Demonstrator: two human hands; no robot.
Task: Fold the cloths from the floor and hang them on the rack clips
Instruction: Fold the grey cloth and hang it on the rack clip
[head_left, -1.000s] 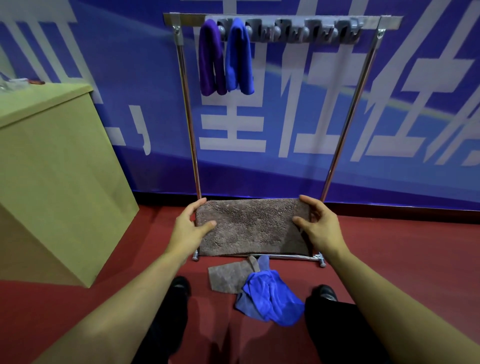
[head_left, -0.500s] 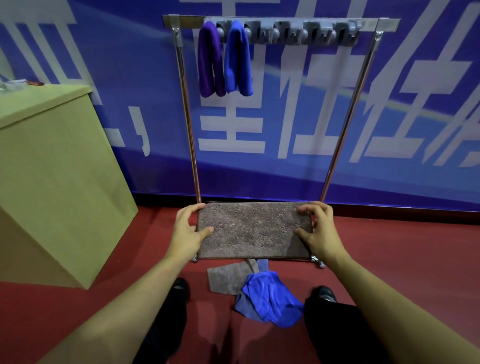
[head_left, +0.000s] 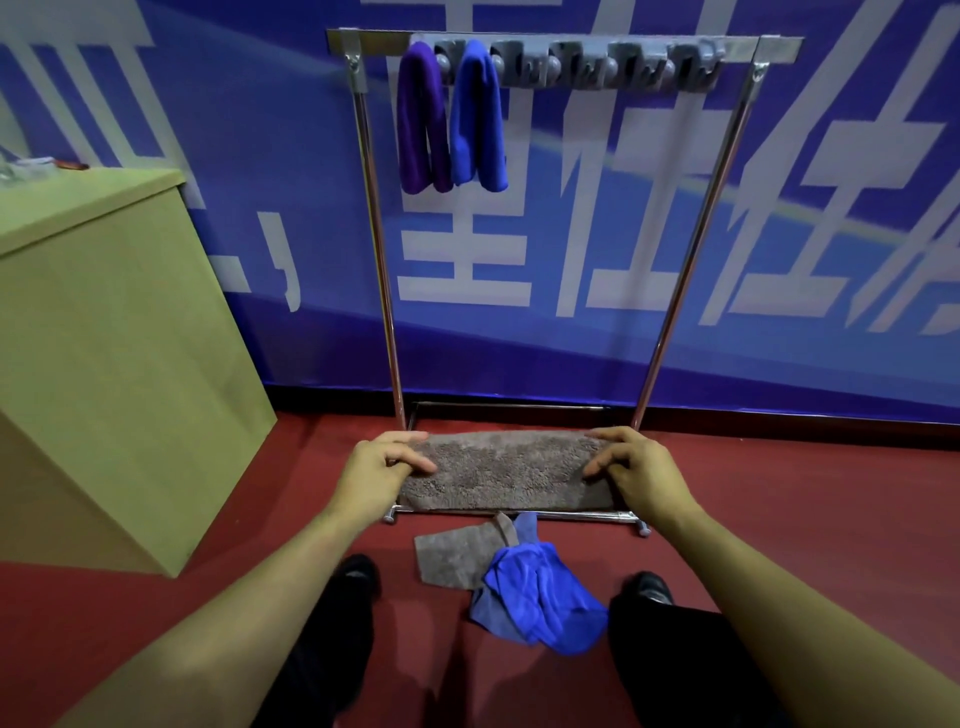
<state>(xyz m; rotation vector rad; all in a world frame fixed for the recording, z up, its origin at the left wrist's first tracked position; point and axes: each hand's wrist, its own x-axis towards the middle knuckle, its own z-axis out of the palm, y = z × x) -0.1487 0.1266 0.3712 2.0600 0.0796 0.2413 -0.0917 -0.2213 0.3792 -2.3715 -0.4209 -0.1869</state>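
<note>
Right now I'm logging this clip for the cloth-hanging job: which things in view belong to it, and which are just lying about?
Part of the job:
- brown fuzzy cloth, held by left hand and right hand
- crumpled blue cloth and brown cloth on the floor
- metal rack, grey clips
- hung purple cloth and blue cloth

Lying about:
- green cabinet
- blue banner

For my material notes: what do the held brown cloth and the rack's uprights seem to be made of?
Brown cloth: looks like plush microfibre or terry, with a matte, nubbly pile. Rack uprights: probably chromed or polished steel tube, judging by the bright streaks along their length.
</note>
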